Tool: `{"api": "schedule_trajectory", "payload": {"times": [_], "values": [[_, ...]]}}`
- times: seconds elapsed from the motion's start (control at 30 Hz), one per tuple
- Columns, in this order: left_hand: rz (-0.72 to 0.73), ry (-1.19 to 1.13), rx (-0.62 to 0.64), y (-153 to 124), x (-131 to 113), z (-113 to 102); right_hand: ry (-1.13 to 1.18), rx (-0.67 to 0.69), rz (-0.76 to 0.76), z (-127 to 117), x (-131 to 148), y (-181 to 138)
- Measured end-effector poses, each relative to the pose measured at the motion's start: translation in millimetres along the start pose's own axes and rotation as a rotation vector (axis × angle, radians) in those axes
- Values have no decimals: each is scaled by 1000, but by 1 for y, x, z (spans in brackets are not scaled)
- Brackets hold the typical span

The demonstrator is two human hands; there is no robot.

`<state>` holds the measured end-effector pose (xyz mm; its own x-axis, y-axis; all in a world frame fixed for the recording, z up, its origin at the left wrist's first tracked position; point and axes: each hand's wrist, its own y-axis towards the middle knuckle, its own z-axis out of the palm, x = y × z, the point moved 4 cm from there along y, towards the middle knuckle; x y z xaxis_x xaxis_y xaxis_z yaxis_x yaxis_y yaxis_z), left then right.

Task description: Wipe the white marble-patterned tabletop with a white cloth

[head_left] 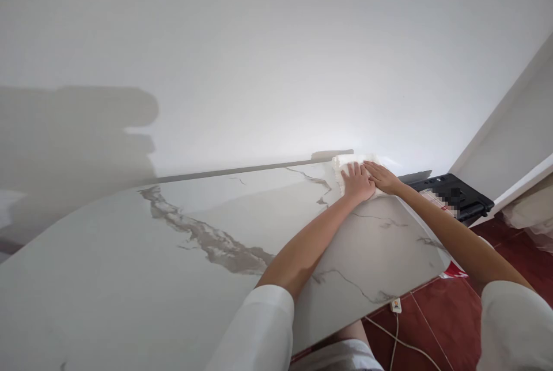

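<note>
A white folded cloth (341, 163) lies on the far edge of a white marble-patterned tabletop (259, 209), close to the wall. My left hand (358, 182) rests on the cloth with its fingers spread and pressed down on it. Beside it, my right hand (381, 177) lies on the cloth's right part, fingers stretched out toward the left hand and touching it or nearly so. Both arms reach forward over the table. The cloth's underside and the part beneath my palms are hidden.
A white wall (276, 71) stands just behind the table. To the right is a black case (470, 195) with a blurred label. Below, a power socket (396, 305) and pale cable (410, 345) are near the red tiled floor (432, 313). Plastic-wrapped items (531, 212) lie far right.
</note>
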<state>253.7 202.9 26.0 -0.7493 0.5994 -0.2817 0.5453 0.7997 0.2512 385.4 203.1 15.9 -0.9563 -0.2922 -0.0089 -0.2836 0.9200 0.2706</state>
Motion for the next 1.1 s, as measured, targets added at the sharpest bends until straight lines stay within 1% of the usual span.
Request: {"api": "schedule_trajectory", "payload": {"times": [0.13,0.27,0.43,0.63,0.83,0.97,1.1], "values": [[-13,-6,18,24,15,2,-4,-1,9,6,-8,25],[-18,-17,25,44,29,1,-6,18,59,9,-12,49],[-41,-19,20,59,41,-1,16,34,92,11,-15,69],[-68,7,6,60,38,0,56,46,62,12,-21,71],[-106,23,-3,65,26,4,105,26,0,13,-40,69],[-119,2,-10,70,20,8,109,25,13,14,-49,68],[-106,-16,-10,64,17,6,90,52,40,10,-45,62]]}}
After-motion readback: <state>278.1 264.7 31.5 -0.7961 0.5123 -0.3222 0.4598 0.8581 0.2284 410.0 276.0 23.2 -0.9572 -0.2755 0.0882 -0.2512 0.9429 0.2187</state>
